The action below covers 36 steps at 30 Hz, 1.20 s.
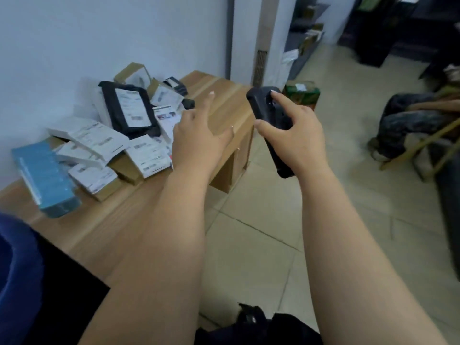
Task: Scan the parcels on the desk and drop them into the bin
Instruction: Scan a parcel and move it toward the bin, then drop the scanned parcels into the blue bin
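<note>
A heap of parcels (104, 135) lies on the wooden desk (224, 100), against the pale wall (99, 33) behind it. Topmost on the heap is a black mailer (129, 108) with a white label; a blue box (46, 178) sits at the heap's near end. Over the desk, just beside the heap, the left hand (199, 138) hovers with fingers spread, holding nothing. Off the desk's edge, above the tiled floor (261, 232), the right hand (296, 138) grips a black scanner (270, 120), forefinger on top.
</note>
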Each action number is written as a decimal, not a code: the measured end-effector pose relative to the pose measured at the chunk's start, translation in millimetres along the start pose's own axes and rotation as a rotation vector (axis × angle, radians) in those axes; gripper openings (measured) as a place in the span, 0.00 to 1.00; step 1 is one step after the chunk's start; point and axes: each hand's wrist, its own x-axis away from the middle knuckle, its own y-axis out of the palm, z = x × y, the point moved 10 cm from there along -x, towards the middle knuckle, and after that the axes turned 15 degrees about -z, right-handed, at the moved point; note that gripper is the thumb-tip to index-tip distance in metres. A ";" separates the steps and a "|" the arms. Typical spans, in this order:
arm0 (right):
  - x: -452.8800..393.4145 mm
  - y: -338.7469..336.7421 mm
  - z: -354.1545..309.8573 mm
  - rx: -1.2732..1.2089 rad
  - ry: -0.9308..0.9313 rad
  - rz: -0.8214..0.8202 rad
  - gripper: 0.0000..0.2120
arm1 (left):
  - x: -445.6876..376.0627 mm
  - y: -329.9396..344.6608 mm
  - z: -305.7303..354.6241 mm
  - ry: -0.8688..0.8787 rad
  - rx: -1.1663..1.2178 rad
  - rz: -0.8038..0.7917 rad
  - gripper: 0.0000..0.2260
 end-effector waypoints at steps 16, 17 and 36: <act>-204.6 -82.3 141.0 -0.087 0.110 0.081 0.29 | -230.4 123.7 38.5 -0.032 -0.008 -0.081 0.32; -226.2 -82.5 144.6 -0.088 0.105 0.081 0.29 | -251.1 125.8 36.8 -0.043 -0.007 -0.079 0.32; -597.5 -3.3 203.6 -0.096 0.022 -0.301 0.30 | -527.1 128.1 -50.3 -0.480 -0.023 0.123 0.30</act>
